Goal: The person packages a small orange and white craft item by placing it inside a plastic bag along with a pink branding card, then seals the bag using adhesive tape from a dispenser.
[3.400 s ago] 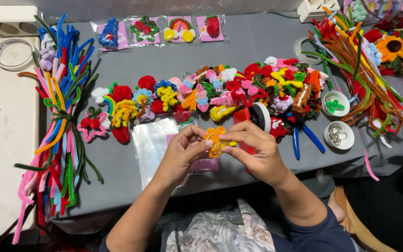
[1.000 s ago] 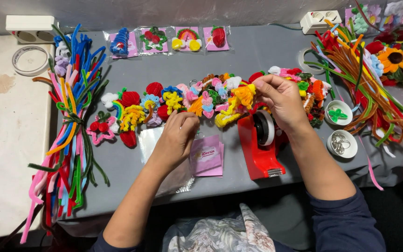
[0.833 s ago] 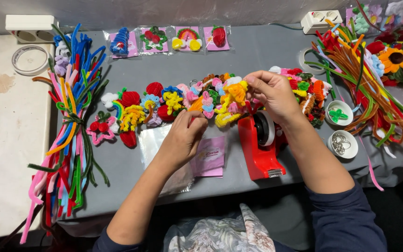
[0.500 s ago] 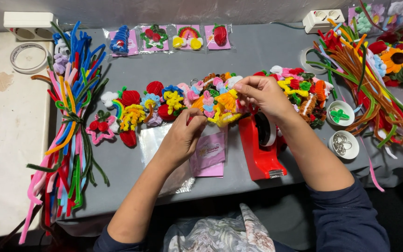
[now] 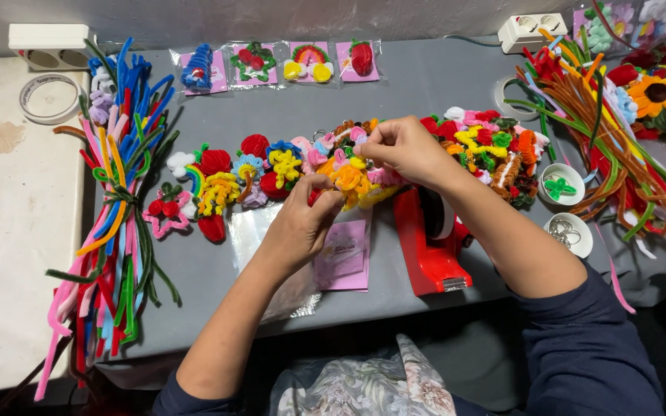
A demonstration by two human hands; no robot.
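The orange-yellow pipe-cleaner flower (image 5: 348, 179) is pinched between right hand (image 5: 402, 150) and left hand (image 5: 302, 219); judged light, soft, bendable; best held by its ring end.

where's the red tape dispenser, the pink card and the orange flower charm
red tape dispenser (image 5: 427, 258): head view, on its red base.
pink card (image 5: 344, 258): head view, middle of its face.
orange flower charm (image 5: 346, 178): head view, on its petals.

A dark navy sleeve (image 5: 580, 347) covers the right upper arm; both forearms are bare. A grey floral garment (image 5: 356, 385) covers the lap.
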